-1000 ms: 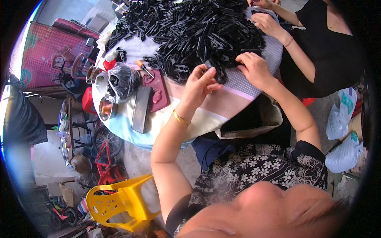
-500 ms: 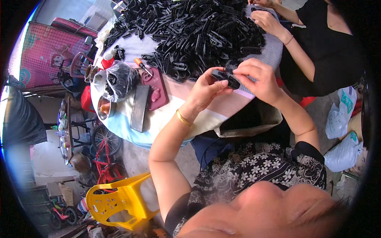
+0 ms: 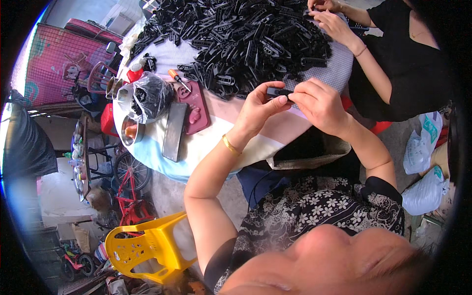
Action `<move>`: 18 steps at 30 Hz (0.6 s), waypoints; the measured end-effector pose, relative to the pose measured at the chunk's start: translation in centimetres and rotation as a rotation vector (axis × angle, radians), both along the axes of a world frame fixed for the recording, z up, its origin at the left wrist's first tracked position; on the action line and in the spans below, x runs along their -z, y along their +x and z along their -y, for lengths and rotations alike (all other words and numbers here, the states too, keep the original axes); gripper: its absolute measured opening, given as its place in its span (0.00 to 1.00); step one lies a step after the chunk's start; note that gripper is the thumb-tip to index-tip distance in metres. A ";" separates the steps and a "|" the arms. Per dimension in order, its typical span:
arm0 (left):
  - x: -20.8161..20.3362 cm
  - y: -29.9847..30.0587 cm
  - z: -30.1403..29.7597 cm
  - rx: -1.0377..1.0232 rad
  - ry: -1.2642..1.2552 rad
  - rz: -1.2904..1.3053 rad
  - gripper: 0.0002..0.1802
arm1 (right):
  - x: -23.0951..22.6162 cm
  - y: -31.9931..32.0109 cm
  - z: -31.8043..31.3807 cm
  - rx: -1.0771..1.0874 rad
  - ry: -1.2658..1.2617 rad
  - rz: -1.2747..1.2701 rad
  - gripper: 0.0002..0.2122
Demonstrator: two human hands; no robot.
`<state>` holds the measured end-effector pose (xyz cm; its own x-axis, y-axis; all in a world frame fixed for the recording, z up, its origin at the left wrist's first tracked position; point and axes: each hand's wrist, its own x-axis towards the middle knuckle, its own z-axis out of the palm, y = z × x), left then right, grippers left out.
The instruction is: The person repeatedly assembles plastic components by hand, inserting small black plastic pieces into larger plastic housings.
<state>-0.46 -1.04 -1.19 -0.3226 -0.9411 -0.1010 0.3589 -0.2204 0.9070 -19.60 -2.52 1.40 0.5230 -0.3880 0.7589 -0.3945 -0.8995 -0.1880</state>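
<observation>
Between both hands, above the table's near edge, is a small, elongated black plastic piece (image 3: 279,92). My left hand (image 3: 258,109) is closed on its left end, pinching it between thumb and fingers. The fingers of my right hand (image 3: 320,105) are pressed together on its right end and cover part of it. Just beyond the hands lies a large heap of black plastic pieces (image 3: 246,46), many of them long and slotted. The exact kind of piece cannot be made out.
On the cloth-covered table (image 3: 231,157) lie a black phone-like slab (image 3: 175,132), a maroon phone case (image 3: 198,110), a screwdriver (image 3: 178,78) and a plastic bag of black parts (image 3: 150,98). Another person's hands (image 3: 337,27) work at the far right. A yellow chair (image 3: 147,248) stands at lower left.
My right hand has turned, its fingers now curled more tightly on the end of the black piece. The piece sits more level, and my left hand keeps its pinch.
</observation>
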 end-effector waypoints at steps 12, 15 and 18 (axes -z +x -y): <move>-0.6 -0.2 -0.2 -0.062 -0.115 0.097 0.20 | 0.4 0.0 -0.3 -0.011 0.031 0.077 0.07; -0.6 -0.5 -0.3 -0.022 -0.145 0.008 0.18 | 0.3 0.0 -0.4 -0.061 0.202 0.207 0.06; -0.2 -0.4 -0.5 -0.006 -0.100 -0.111 0.18 | -0.1 0.3 -0.5 -0.137 0.413 0.347 0.06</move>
<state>-0.84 -0.57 -0.98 -0.3206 -0.9468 0.0297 0.4597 -0.1281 0.8788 -19.30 -1.99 1.54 0.3359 -0.6356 0.6952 -0.1312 -0.7624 -0.6336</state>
